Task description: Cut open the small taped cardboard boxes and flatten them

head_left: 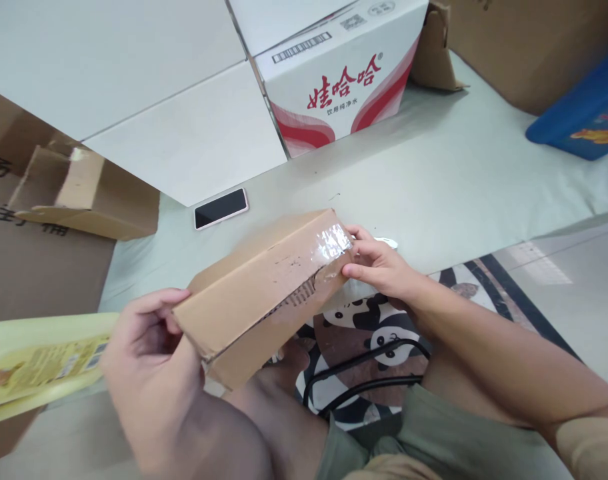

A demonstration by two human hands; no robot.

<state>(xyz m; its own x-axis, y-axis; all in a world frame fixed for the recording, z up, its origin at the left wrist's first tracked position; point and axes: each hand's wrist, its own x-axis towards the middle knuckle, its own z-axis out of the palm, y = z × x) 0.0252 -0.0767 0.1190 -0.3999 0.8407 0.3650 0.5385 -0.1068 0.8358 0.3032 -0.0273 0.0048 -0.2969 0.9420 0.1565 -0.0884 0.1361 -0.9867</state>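
Observation:
A brown cardboard box is held tilted between my two hands, above the front edge of the cloth-covered table. Clear shiny tape covers its right end, and a dark, torn-looking line runs along the side facing me. My left hand grips the near left end, with the thumb at the upper corner and the other fingers partly hidden. My right hand closes around the taped right end. A small white object shows just behind the right hand; its kind is unclear.
A phone lies behind the box. White cartons stand along the back. An opened small cardboard box is at the left, a yellow bottle nearer me, and a blue container at the right. Below is a panda-patterned mat.

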